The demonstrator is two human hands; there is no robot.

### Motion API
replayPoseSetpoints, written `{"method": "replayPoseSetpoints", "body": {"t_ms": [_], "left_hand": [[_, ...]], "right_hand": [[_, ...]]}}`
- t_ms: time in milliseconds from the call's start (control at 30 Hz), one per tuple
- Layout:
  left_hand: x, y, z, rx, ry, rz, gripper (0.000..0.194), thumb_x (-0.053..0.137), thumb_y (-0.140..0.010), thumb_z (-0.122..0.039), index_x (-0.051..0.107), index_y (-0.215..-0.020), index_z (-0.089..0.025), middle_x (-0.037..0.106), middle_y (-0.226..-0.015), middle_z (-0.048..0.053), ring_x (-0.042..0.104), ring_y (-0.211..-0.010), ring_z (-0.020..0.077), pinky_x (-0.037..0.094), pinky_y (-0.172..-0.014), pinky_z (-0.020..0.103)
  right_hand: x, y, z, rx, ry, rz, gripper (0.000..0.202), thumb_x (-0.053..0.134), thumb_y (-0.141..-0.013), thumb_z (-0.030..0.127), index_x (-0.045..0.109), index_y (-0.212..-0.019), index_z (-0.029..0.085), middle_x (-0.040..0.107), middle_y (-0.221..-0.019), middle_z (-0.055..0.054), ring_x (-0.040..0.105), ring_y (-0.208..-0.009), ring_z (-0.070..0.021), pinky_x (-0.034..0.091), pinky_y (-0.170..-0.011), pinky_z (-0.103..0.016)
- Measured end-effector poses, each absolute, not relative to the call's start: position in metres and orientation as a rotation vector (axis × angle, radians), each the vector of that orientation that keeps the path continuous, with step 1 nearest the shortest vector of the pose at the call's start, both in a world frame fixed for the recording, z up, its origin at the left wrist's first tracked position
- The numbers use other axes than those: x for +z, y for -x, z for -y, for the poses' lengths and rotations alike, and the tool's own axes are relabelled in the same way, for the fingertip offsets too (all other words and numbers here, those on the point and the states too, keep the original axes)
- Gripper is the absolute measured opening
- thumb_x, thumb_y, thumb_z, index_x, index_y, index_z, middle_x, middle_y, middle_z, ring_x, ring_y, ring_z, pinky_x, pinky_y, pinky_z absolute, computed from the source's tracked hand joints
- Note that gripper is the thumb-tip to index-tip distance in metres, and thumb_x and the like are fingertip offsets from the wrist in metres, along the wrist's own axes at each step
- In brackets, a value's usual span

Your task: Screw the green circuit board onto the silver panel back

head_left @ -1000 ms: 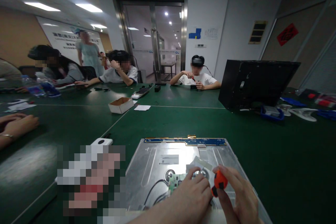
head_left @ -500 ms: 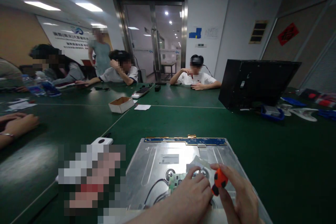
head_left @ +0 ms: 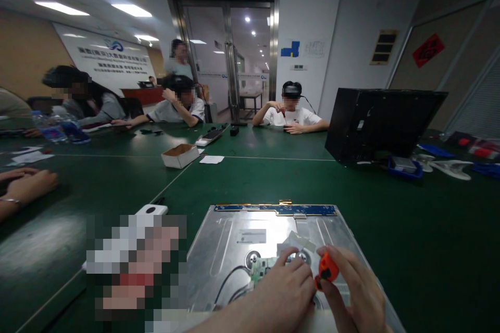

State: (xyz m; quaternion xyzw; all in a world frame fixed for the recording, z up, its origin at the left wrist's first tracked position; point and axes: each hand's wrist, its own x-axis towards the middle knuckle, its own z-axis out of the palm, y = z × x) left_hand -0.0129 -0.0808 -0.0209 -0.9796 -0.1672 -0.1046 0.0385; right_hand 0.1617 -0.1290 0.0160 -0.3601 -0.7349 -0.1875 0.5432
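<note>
A flat metal display panel [head_left: 222,229] lies in front of me, its back facing up, with a blue circuit strip [head_left: 250,210] along the far edge. My left hand [head_left: 279,283] rests over the panel beside a small green circuit board [head_left: 261,269]. Its fingers are bent and close together; their tips and whatever they hold are hidden. My right hand [head_left: 361,289] pinches the orange-and-black handle of a screwdriver [head_left: 328,267] between thumb and fingers, just right of the left hand. The screwdriver's shaft and tip are out of sight.
A black monitor [head_left: 385,125] stands at the right, near a blue tray [head_left: 406,167]. Beyond the panel sits an open cardboard box [head_left: 180,157]. A white device [head_left: 151,210] lies left of the panel. Another person's hands [head_left: 33,187] rest at the left edge; people sit across the table.
The orange-and-black handle has turned in my right fingers, and the right hand has shifted slightly. My left hand stays put. A standing person in the background has moved right.
</note>
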Motion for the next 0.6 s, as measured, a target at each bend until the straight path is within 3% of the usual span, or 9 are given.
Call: {"method": "replayPoseSetpoints", "body": {"t_ms": [367,600], "left_hand": [[-0.029,0.010,0.079,-0.371,3.001,0.532,0.022,0.059,-0.100,-0.034,0.063,-0.108,-0.014,0.070,-0.110,0.007,0.061,-0.104,0.0235,0.026,-0.114,0.044],[-0.023,0.010,0.080,-0.373,2.979,0.526,0.023,0.052,-0.102,-0.032,0.064,-0.105,-0.013,0.070,-0.110,0.006,0.062,-0.104,0.0236,0.028,-0.112,0.044]], "right_hand": [[0.020,-0.159,0.130,-0.539,0.902,1.698,0.042,0.049,-0.104,0.029,0.052,-0.145,0.020,0.076,-0.091,-0.005,0.076,-0.073,-0.0163,0.061,-0.064,-0.024],[0.011,-0.164,0.129,-0.458,0.902,1.770,0.043,0.052,-0.101,0.025,0.051,-0.143,0.019,0.077,-0.100,-0.008,0.077,-0.084,-0.0197,0.063,-0.070,-0.028]]}}
